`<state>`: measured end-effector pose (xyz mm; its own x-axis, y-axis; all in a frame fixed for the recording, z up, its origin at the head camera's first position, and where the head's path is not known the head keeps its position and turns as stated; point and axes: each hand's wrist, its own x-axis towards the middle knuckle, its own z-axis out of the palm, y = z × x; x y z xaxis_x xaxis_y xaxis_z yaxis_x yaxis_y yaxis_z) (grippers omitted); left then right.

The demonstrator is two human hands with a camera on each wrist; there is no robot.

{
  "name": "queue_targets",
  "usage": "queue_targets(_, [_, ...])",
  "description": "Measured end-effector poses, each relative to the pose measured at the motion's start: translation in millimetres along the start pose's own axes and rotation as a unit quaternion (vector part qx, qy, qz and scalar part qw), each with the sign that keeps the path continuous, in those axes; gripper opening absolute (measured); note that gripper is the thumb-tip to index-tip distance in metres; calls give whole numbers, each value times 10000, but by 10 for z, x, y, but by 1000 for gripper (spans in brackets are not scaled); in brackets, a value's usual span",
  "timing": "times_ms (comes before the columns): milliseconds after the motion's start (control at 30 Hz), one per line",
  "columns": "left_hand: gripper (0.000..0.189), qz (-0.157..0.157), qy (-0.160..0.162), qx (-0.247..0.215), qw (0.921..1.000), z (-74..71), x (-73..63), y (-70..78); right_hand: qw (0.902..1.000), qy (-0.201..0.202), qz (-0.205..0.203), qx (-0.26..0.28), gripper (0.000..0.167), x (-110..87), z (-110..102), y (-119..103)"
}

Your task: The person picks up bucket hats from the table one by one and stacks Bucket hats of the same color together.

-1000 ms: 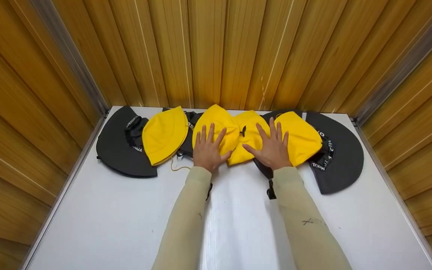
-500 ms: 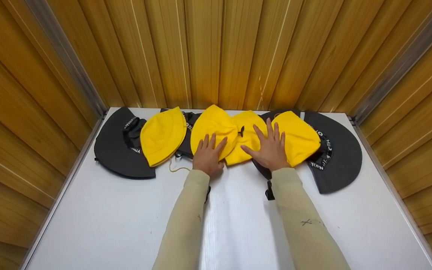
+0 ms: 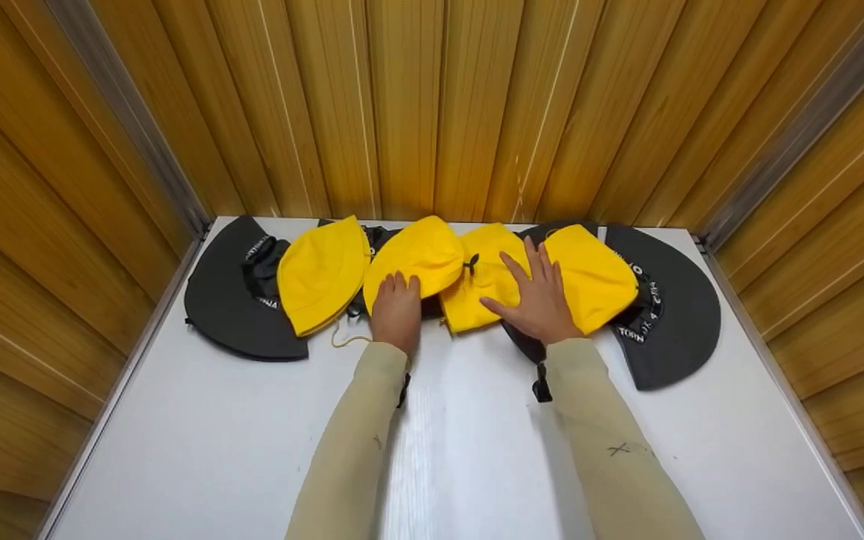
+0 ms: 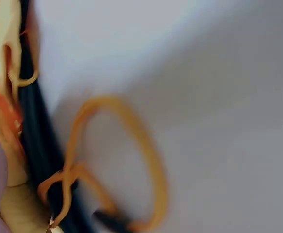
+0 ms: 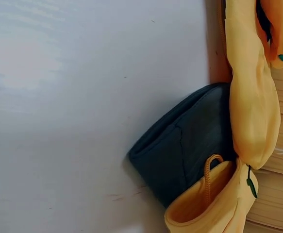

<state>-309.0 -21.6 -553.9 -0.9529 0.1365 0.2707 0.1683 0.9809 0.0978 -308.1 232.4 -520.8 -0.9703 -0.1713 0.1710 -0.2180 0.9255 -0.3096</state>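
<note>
Leftmost black hat (image 3: 241,322): wide-brimmed, lying at the far left corner of the counter (image 3: 199,450), white lettering on its inner band.
Left yellow bucket hat (image 3: 325,274): next along the far edge, overlapping the leftmost black hat; a thin yellow cord (image 3: 346,343) trails from it onto the counter.
Covered black hat (image 3: 379,236): mostly hidden between the yellow hats on either side.
Left hand (image 3: 397,319): fingers close together and bent over the near brim of the middle yellow bucket hat (image 3: 421,255), holding it; the thumb is out of sight. In its wrist view, a looped cord (image 4: 153,170) hangs blurred beside a dark edge.
Middle yellow bucket hat: under and ahead of the left fingers, towards the far edge, its near brim raised off what lies beneath; a small dark sprout (image 3: 471,262) shows at its right end.
Inner yellow hat (image 3: 473,304): between the two hands, partly under the middle one.
Right hand (image 3: 541,304): fingers straight and spread wide, gripping nothing, resting across the inner yellow hat and the right yellow hat (image 3: 593,277).
Lower black hat (image 3: 524,341): its brim shows below the right hand.
Right yellow hat: just right of the right fingers, overlapping the rightmost black hat.
Rightmost black hat (image 3: 679,315): wide brim curving towards the counter's right edge, lettered band visible.
</note>
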Motion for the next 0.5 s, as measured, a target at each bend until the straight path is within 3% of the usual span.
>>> queue_targets(133, [37,148,179,-153,9996,-231,51,-137,9996,56,-190,179,95,34,-57,-28])
queue_targets(233, [62,191,-156,-542,9982,-448,46,-253,9989,96,-274,367,95,60,-112,-83])
queue_targets(333, [68,119,-439,-995,9940,-637,20,-360,9977,122,-412,529,97,92,-161,-155])
queue_targets(400, [60,75,-382,-1215,9918,-737,-11,-411,9967,123,-536,595,99,113,-194,-203])
queue_targets(500, [46,316,-96,-1250,9916,-866,-81,-456,9950,115,-692,713,104,139,-235,-266])
